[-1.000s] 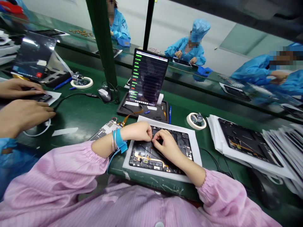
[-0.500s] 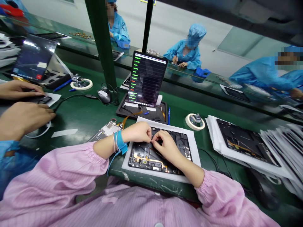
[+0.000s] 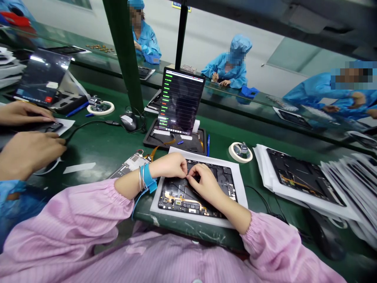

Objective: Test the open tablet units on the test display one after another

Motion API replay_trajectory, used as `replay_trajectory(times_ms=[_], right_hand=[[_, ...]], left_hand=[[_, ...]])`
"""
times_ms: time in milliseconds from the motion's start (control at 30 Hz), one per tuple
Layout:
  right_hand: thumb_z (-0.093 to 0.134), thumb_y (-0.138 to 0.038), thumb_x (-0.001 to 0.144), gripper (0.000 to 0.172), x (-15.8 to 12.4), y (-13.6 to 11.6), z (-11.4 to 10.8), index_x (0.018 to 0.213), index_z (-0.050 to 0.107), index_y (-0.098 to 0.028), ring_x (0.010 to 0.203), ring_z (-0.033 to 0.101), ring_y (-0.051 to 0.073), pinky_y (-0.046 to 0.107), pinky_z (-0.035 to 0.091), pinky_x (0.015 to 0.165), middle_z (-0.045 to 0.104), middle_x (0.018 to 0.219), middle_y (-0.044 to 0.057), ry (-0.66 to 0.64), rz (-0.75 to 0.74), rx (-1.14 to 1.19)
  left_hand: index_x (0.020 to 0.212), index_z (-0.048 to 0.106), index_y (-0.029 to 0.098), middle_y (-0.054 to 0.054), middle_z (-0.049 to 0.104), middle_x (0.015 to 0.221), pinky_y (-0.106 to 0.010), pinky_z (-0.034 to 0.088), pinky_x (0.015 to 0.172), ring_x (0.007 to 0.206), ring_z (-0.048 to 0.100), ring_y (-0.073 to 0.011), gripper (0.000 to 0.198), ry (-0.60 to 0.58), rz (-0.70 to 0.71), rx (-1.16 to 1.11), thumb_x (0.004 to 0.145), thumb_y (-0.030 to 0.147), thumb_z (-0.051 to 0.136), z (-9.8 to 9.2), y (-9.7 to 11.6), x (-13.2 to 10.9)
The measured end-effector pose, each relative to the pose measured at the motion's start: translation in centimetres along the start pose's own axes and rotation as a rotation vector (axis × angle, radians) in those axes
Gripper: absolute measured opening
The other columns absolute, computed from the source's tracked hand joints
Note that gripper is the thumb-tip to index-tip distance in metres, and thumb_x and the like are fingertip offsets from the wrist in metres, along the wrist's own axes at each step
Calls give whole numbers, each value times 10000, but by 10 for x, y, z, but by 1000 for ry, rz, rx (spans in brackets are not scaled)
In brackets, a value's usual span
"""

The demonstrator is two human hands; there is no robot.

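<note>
One opened black device housing (image 3: 183, 192) is laid on a white sheet (image 3: 241, 192) at the near middle of the desk (image 3: 97, 141), with left hand (image 3: 174, 165) and right hand (image 3: 205, 181) held over it. Each grip is pinched together; whether anything is clamped within cannot be told. Farther off, a lit screen (image 3: 181, 102) is stood, with a tape roll (image 3: 240, 158) at right.

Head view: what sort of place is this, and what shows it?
Probably an electronics assembly or repair workshop: an open device housing, a circuit board and a co-worker in a blue cap.
</note>
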State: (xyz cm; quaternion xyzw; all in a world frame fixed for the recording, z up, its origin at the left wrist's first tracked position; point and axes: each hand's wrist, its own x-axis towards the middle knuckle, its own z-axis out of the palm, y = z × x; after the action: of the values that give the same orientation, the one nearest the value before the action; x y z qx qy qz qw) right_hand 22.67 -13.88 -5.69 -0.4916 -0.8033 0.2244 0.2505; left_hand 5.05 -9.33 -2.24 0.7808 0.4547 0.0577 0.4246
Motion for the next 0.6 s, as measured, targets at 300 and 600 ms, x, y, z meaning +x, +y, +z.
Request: replay_trajectory(times_ms=[300,600], right_hand=[[585,-136,793,73,1,-1,-1,761,559,-196,781,489,169,301,361,730,562,772,3,-35,-21,-24],[580,-124,790,85,2,-3,-2,745,566,-194,782,487,167,294,356,724,568,769,2,-49,-2,-25]], left_hand=[[717,698,132,-15,648,595,-196,361,485,527,538,-114,173,-7,14,4,633,232,583,-1,1,-2],[756,666,128,-16,638,609,-209,419,464,517,555,-124,172,-82,-99,-139,623,225,616,-2,2,-3]])
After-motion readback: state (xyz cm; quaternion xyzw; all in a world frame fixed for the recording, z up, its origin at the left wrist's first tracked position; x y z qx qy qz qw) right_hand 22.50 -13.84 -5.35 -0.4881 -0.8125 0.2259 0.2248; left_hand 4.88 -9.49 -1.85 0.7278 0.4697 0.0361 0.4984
